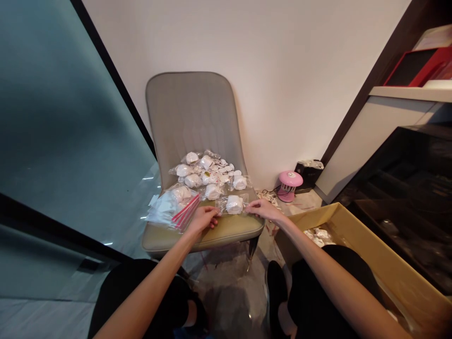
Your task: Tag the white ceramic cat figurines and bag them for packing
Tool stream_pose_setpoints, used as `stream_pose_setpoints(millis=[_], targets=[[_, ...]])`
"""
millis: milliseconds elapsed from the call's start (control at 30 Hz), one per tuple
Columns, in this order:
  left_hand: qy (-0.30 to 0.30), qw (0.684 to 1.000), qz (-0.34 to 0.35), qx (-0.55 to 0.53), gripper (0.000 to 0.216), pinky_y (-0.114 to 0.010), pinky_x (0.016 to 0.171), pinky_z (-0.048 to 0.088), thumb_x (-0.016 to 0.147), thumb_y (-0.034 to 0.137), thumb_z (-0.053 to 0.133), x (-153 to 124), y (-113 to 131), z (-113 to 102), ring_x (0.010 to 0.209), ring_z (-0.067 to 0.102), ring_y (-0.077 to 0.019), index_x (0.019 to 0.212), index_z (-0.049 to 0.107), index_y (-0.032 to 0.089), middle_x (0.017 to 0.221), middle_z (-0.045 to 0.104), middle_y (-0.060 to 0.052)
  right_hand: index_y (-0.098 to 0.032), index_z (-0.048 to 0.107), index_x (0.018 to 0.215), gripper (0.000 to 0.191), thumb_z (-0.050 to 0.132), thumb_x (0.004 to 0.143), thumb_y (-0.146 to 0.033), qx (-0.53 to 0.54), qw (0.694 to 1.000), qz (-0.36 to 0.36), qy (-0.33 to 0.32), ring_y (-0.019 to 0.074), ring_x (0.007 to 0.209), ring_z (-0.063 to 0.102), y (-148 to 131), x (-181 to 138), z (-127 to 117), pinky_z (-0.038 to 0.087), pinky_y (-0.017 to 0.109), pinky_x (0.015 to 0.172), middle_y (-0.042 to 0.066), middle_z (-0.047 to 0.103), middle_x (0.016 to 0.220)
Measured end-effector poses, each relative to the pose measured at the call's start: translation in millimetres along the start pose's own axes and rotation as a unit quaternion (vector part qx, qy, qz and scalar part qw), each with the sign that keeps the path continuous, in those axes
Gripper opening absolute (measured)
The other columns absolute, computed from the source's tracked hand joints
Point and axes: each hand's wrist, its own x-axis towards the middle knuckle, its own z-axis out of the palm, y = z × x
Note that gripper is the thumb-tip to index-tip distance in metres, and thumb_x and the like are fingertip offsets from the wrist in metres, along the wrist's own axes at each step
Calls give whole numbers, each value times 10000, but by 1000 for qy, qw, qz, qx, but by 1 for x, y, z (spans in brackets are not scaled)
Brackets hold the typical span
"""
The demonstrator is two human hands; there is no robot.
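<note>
Left hand (205,218): fingers curled, thumb and fingertips pinched narrow at the left end of a clear packet (234,204). Right hand (264,210): fingertips pinched on the same packet's right end. Packet: one, holding a rounded white item, lying near the front edge of a padded chair (226,230). Behind it: similar packets (212,191), several, and a heap of small white discs (229,168). Beside the left hand: clear bags with red strips (162,209), stacked. On the floor, right: open cardboard box (370,247), white contents; beyond it, a pink device (290,178).
</note>
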Motion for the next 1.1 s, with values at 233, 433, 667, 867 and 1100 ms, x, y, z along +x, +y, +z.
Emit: stream_pose_setpoints(millis=[233, 433, 667, 867, 1100], targets=[[17, 999, 27, -1, 244, -190, 411, 374, 687, 317, 741, -1, -1, 3, 440, 503, -65, 796, 648, 119, 647, 629, -15, -169, 733, 768, 205, 616, 751, -337, -5, 1000, -2, 6, 96, 548, 470, 4, 2, 1, 311, 207, 511, -17, 615, 615], [33, 998, 51, 2, 213, -181, 382, 338, 692, 240, 721, 1, -2, 6, 389, 442, -49, 842, 623, 125, 605, 607, 13, -164, 647, 663, 139, 578, 738, -258, 1, 999, 46, 18, 82, 484, 443, 5, 6, 0, 290, 189, 464, -40, 522, 500], [55, 994, 94, 8, 240, -202, 412, 399, 778, 321, 612, 3, -7, -3, 449, 550, -89, 956, 598, 161, 786, 664, -25, -187, 635, 892, 211, 522, 828, -354, 71, 996, 21, 59, 101, 525, 548, 10, 5, -5, 405, 202, 485, -19, 596, 672], [102, 972, 206, 51, 316, -232, 517, 436, 839, 452, 568, -4, -3, -13, 590, 596, -136, 918, 675, 165, 878, 699, -61, -198, 682, 905, 276, 557, 884, -444, 39, 986, -137, 92, 162, 750, 629, -2, -16, 0, 480, 261, 657, 28, 679, 851], [53, 965, 252, 55, 311, -246, 588, 469, 782, 459, 680, -10, 3, -8, 623, 588, -135, 904, 663, 173, 897, 683, -36, -190, 693, 849, 178, 659, 842, -364, 10, 971, -182, 154, 173, 758, 618, 2, -14, 18, 477, 295, 726, 34, 685, 838]])
